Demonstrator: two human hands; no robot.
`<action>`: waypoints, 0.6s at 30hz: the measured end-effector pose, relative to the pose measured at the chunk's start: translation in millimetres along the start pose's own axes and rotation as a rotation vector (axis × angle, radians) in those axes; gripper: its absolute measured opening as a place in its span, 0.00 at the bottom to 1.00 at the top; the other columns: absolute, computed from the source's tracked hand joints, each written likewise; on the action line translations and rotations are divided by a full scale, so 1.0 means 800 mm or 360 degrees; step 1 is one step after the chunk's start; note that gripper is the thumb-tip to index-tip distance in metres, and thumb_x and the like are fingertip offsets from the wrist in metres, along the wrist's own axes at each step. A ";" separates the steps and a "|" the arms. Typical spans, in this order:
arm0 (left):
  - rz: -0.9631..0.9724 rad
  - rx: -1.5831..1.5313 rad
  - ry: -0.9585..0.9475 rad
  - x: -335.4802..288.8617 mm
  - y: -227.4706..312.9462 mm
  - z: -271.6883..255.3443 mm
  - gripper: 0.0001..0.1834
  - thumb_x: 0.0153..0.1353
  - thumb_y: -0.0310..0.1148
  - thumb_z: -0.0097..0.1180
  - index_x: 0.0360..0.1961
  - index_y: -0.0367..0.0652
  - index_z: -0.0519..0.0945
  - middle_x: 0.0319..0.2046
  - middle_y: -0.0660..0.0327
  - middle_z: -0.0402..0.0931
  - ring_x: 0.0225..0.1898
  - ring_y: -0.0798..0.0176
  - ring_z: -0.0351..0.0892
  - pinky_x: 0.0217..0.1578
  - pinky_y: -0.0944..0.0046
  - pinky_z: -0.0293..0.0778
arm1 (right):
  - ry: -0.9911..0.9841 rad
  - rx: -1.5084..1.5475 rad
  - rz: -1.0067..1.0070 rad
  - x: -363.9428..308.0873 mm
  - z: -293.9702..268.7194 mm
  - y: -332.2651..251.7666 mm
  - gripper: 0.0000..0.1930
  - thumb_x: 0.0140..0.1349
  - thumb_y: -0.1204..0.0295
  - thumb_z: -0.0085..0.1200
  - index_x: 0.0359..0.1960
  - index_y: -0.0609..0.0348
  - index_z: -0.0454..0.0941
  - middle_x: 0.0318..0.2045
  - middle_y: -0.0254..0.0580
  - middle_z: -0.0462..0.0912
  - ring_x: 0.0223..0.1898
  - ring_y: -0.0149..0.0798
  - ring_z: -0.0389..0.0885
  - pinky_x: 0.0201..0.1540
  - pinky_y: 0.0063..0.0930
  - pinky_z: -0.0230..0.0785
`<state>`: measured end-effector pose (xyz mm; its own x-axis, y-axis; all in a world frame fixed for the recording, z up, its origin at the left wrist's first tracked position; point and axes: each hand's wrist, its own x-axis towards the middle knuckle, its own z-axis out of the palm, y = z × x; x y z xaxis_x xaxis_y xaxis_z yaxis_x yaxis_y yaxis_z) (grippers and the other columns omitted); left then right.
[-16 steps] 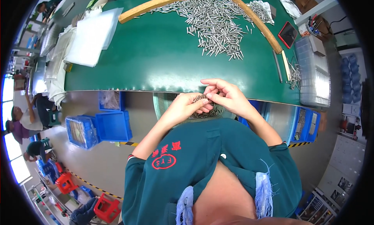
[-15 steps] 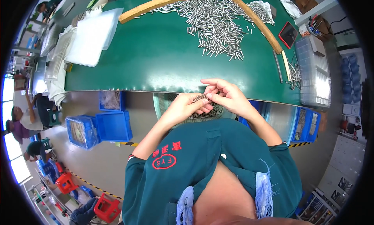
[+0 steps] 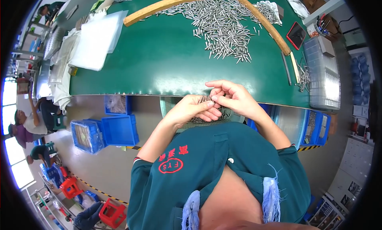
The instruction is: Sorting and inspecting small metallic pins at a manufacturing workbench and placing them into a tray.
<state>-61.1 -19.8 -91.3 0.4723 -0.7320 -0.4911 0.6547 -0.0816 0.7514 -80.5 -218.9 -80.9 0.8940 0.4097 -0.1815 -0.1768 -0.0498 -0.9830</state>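
A row of small metal pins (image 3: 205, 99) sits in my left hand (image 3: 190, 110), whose fingers are curled round them just off the table's near edge. My right hand (image 3: 235, 97) meets it from the other side. Its thumb touches the end of the row, the index finger arches above, and whatever the fingertips pinch is hidden. Beneath both hands is a green mesh basket (image 3: 163, 105) with more metal pins (image 3: 225, 114) in it, partly covered by my hands. On the green table (image 3: 139, 66) ahead lies a large heap of similar pins (image 3: 223, 27).
Wooden bars (image 3: 264, 25) border the heap. At the right are a red-edged phone (image 3: 296, 35), loose metal rods (image 3: 304, 78) and a clear plastic case (image 3: 324, 72). White sheets (image 3: 93, 43) lie at the left. Blue bins (image 3: 119, 128) stand on the floor; other people sit far left.
The whole view has shifted slightly. My left fingers have moved a little over the pins, and more of the row shows. My right hand keeps nearly the same pose.
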 end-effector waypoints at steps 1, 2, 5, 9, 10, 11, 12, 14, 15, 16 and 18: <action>-0.0010 -0.0051 -0.0022 0.000 0.000 -0.001 0.19 0.63 0.41 0.49 0.39 0.32 0.76 0.36 0.52 0.80 0.36 0.64 0.81 0.37 0.69 0.77 | 0.0002 0.0001 -0.0002 0.001 0.000 0.000 0.17 0.61 0.76 0.49 0.53 0.61 0.70 0.34 0.32 0.76 0.35 0.22 0.72 0.39 0.17 0.67; -0.0020 -0.0101 -0.0044 0.000 0.001 -0.001 0.19 0.63 0.41 0.50 0.39 0.32 0.76 0.36 0.52 0.80 0.36 0.63 0.81 0.37 0.69 0.78 | -0.0004 0.0007 -0.0016 0.001 0.000 -0.001 0.17 0.61 0.76 0.49 0.53 0.61 0.70 0.34 0.32 0.76 0.35 0.22 0.72 0.38 0.17 0.67; -0.0027 -0.0121 -0.0064 -0.001 0.002 -0.001 0.19 0.63 0.41 0.50 0.39 0.32 0.76 0.36 0.52 0.80 0.36 0.63 0.81 0.37 0.69 0.78 | -0.0015 0.0006 -0.0029 0.002 0.000 -0.005 0.17 0.61 0.76 0.49 0.53 0.61 0.71 0.33 0.32 0.77 0.34 0.22 0.72 0.38 0.17 0.67; -0.0035 -0.0105 -0.0067 -0.002 0.002 -0.002 0.19 0.63 0.41 0.50 0.40 0.32 0.76 0.36 0.52 0.80 0.37 0.63 0.81 0.37 0.69 0.78 | -0.0018 -0.0025 -0.0037 0.001 0.000 -0.005 0.15 0.61 0.75 0.50 0.50 0.61 0.73 0.33 0.32 0.77 0.34 0.22 0.72 0.38 0.18 0.67; -0.0026 -0.0062 -0.0043 -0.001 0.003 -0.002 0.18 0.63 0.41 0.49 0.40 0.32 0.76 0.36 0.52 0.80 0.37 0.63 0.81 0.37 0.69 0.77 | -0.0017 -0.0025 -0.0038 0.002 -0.001 -0.006 0.15 0.61 0.75 0.50 0.50 0.61 0.73 0.33 0.32 0.77 0.34 0.22 0.72 0.38 0.18 0.67; -0.0016 -0.0021 -0.0020 -0.001 0.002 -0.001 0.18 0.64 0.41 0.49 0.40 0.33 0.76 0.36 0.52 0.80 0.37 0.63 0.81 0.36 0.69 0.77 | -0.0036 0.0026 0.0039 0.003 -0.001 -0.006 0.14 0.61 0.74 0.51 0.49 0.61 0.75 0.33 0.32 0.77 0.34 0.22 0.73 0.37 0.18 0.68; -0.0015 -0.0021 -0.0020 0.000 0.003 -0.001 0.18 0.64 0.41 0.49 0.40 0.33 0.76 0.36 0.52 0.80 0.37 0.63 0.81 0.36 0.69 0.77 | -0.0055 0.0076 0.0116 0.004 -0.001 -0.006 0.13 0.60 0.74 0.52 0.47 0.60 0.76 0.32 0.33 0.78 0.33 0.22 0.74 0.37 0.18 0.68; -0.0006 0.0085 0.0048 0.001 0.005 0.002 0.16 0.64 0.36 0.48 0.41 0.31 0.77 0.35 0.51 0.80 0.35 0.63 0.81 0.37 0.69 0.78 | -0.0003 -0.0213 -0.0052 0.007 0.002 -0.005 0.12 0.60 0.74 0.52 0.45 0.60 0.77 0.31 0.33 0.78 0.33 0.23 0.75 0.36 0.19 0.69; -0.0005 0.0085 0.0048 0.002 0.005 0.001 0.16 0.64 0.36 0.48 0.41 0.31 0.77 0.35 0.51 0.80 0.35 0.63 0.81 0.37 0.69 0.78 | 0.0049 -0.0502 -0.0221 0.008 0.003 -0.004 0.10 0.60 0.74 0.53 0.43 0.60 0.78 0.30 0.33 0.79 0.32 0.23 0.76 0.35 0.19 0.69; -0.0017 0.0263 0.0065 0.004 0.005 -0.001 0.15 0.64 0.35 0.47 0.40 0.31 0.77 0.35 0.52 0.80 0.35 0.64 0.81 0.36 0.69 0.77 | 0.0048 -0.0503 -0.0221 0.009 0.004 -0.003 0.10 0.60 0.74 0.53 0.43 0.60 0.78 0.30 0.33 0.79 0.32 0.23 0.76 0.35 0.19 0.69; -0.0029 0.0442 0.0079 0.005 0.007 -0.002 0.15 0.64 0.34 0.47 0.40 0.31 0.77 0.35 0.53 0.80 0.35 0.65 0.81 0.36 0.70 0.77 | 0.0062 -0.0815 -0.0359 0.011 0.006 0.001 0.09 0.59 0.73 0.53 0.39 0.61 0.79 0.30 0.35 0.80 0.31 0.26 0.76 0.34 0.20 0.69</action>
<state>-54.7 -22.3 -89.9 0.4950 -0.6950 -0.5215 0.4796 -0.2819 0.8310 -74.6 -210.5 -83.2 0.9027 0.4281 0.0432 0.2343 -0.4048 -0.8839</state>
